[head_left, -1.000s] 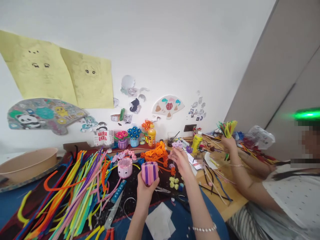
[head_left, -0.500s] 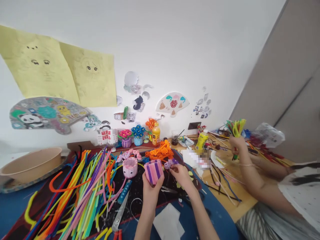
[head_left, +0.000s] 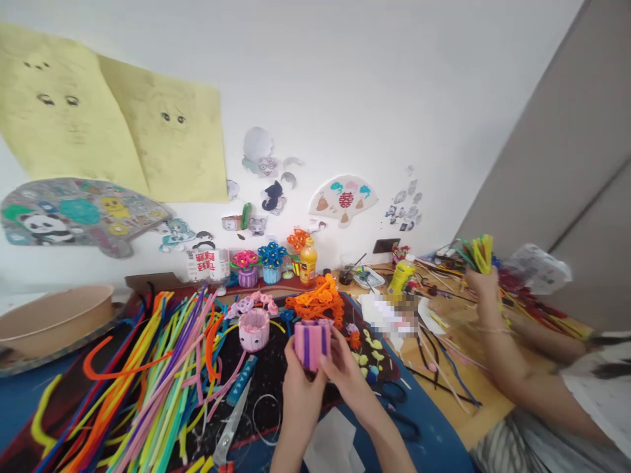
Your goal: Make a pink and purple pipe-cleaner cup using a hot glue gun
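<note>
Left hand point(head_left: 297, 381): rises from the lower centre of the frame, fingers curled tight round the left side and underside of the striped cup point(head_left: 312, 340).
Right hand point(head_left: 346, 373): comes in just right of centre, thumb and fingers closed against the cup's right side.
Striped cup: pink and purple, upright, held between both hands above the black mat point(head_left: 266, 387), at frame centre.
Around: pink pot point(head_left: 254, 328) just left of the cup; orange pile point(head_left: 315, 302) behind it; loose pipe cleaners point(head_left: 162, 368) spread across the lower left; scissors point(head_left: 231, 427) near the left wrist.
Co-worker: at right, a raised hand point(head_left: 480, 282) clutches a bundle of sticks point(head_left: 476, 253).
Surface: blue table point(head_left: 29, 401), tan bowl point(head_left: 49, 318) at far left.
Room: white wall with yellow sheets point(head_left: 162, 144) at upper left.
</note>
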